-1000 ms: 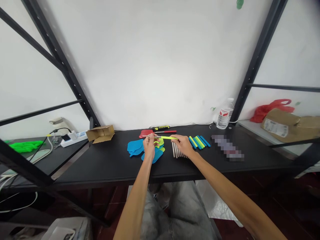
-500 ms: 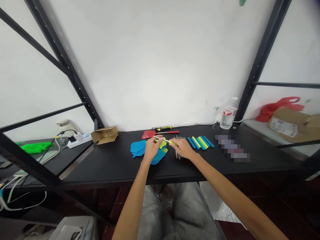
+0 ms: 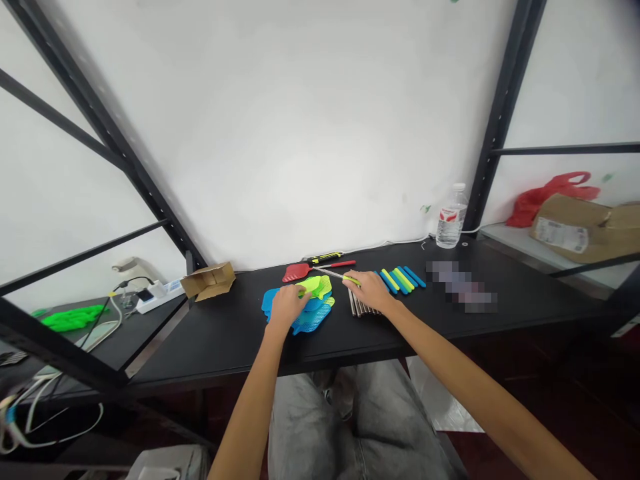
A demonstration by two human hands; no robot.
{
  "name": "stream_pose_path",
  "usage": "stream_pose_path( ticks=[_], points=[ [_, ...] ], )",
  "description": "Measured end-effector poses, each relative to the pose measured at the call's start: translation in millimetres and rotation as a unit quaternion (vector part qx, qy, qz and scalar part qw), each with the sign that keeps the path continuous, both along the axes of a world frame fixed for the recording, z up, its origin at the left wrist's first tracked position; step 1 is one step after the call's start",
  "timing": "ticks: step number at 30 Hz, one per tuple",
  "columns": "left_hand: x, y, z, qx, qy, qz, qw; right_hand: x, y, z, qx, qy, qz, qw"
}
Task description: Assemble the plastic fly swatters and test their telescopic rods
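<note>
In the head view, the right hand (image 3: 369, 291) is closed around a lime handle (image 3: 351, 279), from which a thin metal rod (image 3: 331, 273) sticks out toward the left, its far end just short of the red swatter (image 3: 296, 272) as seen from above. The left hand (image 3: 287, 304) is bent over the pile of swatter heads, its fingertips at a lime head (image 3: 311, 285); whether they grip it or only touch it cannot be told. That lime head lies on the upper part of the pile, with blue heads (image 3: 314, 320) beneath and beside it, all on the black surface (image 3: 225, 347). Loose rods (image 3: 358, 304) lie side by side under and in front of the right hand, partly covered by it. Just right of this hand, spare handles (image 3: 400, 280), blue and lime, lie in a slanting row. The red swatter rests behind the pile, near a black and yellow tool (image 3: 325, 257) by the wall. A bottle (image 3: 451, 219) stands upright at the back right, and an open box (image 3: 208, 281) sits at the back left.
</note>
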State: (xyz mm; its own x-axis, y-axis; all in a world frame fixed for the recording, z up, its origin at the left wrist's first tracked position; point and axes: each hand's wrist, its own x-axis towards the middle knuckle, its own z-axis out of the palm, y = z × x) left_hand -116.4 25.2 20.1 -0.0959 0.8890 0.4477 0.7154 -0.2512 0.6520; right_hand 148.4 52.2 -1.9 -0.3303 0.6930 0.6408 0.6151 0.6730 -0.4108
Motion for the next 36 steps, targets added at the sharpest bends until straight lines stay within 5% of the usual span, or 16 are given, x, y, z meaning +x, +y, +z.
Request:
stream_pose_path(
  ticks=[5, 8, 12, 16, 20, 36],
  points=[
    [-1.7, -9.0, 25.4, 0.072, 0.135, 0.044, 0.987, 3.0, 1.4, 0.1, -0.002, 0.012, 0.002, 1.0],
    [-8.2, -12.7, 34.4, 0.102, 0.108, 0.08, 0.986, 3.3, 2.2, 0.1, -0.004, 0.016, 0.005, 1.0],
    [-10.5, -4.5, 30.1, 0.089, -0.153, 0.082, 0.981, 3.3, 1.3, 1.0, -0.008, 0.026, 0.004, 1.0],
    [2.9, 7.6, 15.6, 0.023, -0.487, -0.002, 0.873, 3.0, -2.1, 3.0, -0.008, 0.024, 0.014, 1.0],
    [21.4, 11.0, 2.6, 0.006, -0.59, -0.073, 0.804, 1.4, -3.7, 2.7, -0.009, 0.009, 0.033, 0.999],
    [39.4, 2.7, -5.5, -0.008, -0.568, -0.161, 0.807, -1.2, -6.1, 1.4, 0.001, -0.037, 0.049, 0.998]
  ],
)
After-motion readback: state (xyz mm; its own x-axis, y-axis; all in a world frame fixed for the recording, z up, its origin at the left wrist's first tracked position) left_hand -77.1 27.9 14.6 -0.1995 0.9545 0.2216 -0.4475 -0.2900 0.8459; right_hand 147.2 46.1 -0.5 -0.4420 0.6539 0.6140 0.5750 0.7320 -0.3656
